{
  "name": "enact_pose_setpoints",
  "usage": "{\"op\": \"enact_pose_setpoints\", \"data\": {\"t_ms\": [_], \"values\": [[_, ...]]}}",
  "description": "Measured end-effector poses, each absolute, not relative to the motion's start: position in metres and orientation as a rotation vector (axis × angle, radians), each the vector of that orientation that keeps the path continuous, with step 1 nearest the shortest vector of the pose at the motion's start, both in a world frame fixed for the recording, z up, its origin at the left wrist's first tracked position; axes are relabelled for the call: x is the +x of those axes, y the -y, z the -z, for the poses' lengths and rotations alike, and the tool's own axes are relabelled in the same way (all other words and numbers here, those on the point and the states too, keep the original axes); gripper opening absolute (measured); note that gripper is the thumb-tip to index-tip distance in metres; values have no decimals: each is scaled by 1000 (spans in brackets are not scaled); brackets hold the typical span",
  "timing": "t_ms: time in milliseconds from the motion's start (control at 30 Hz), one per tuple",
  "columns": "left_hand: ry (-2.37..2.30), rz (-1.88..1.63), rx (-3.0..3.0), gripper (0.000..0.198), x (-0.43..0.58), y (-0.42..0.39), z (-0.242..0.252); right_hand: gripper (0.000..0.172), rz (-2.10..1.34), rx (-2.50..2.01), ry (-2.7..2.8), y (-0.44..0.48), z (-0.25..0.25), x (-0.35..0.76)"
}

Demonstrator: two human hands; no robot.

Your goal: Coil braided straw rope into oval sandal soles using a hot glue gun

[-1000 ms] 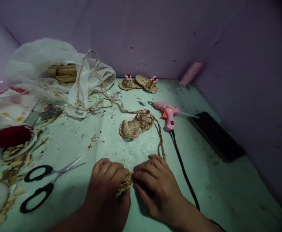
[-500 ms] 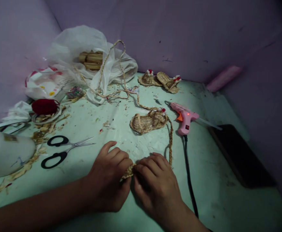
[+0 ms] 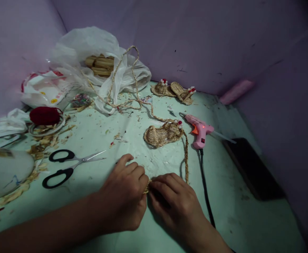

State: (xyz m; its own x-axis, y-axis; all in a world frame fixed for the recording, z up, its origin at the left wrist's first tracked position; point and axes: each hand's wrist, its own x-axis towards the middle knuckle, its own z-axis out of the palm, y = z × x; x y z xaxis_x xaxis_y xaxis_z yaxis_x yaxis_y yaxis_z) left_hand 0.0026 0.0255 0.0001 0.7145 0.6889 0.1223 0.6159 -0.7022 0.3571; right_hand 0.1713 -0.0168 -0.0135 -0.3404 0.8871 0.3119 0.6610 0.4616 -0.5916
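Between my hands is a small piece of braided straw-coloured fibre [image 3: 147, 188], mostly hidden by the fingers. My left hand [image 3: 127, 196] is closed on its left end, with the index finger raised a little. Closed too, my right hand [image 3: 176, 200] pinches the other end close by. A braided rope [image 3: 187, 158] runs down behind the right hand; whether it joins the held piece cannot be seen. Just beyond the hands lies a woven miniature slipper [image 3: 163, 134] with red and white beads [image 3: 179, 123] at its far right corner.
Scissors [image 3: 82, 160] lie partly spread at left, near a white container [image 3: 6, 172]. A pink glue gun [image 3: 200, 131], its light lit, trails a black cord [image 3: 206, 189] beside a dark phone-like slab [image 3: 252, 168]. Behind are two beaded slippers [image 3: 164, 88] and a plastic bag [image 3: 90, 40].
Both hands have shifted slightly to the right, and less of the braided piece shows between them. The view has turned a little; the things on the table lie as before.
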Motion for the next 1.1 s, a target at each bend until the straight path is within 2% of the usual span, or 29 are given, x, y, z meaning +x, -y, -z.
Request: {"op": "enact_pose_setpoints", "data": {"t_ms": [133, 567, 1100], "values": [[-1003, -373, 2604, 8, 5, -27, 2, 13, -476, -1272, 2090, 16, 12, 169], [-983, -796, 2471, 9, 5, -23, 18, 14, -472, -1285, 1992, 18, 17, 163], [-1026, -774, 2499, 11, 7, -23, 18, 13, -419, -1315, 1970, 22, 20, 161]]}}
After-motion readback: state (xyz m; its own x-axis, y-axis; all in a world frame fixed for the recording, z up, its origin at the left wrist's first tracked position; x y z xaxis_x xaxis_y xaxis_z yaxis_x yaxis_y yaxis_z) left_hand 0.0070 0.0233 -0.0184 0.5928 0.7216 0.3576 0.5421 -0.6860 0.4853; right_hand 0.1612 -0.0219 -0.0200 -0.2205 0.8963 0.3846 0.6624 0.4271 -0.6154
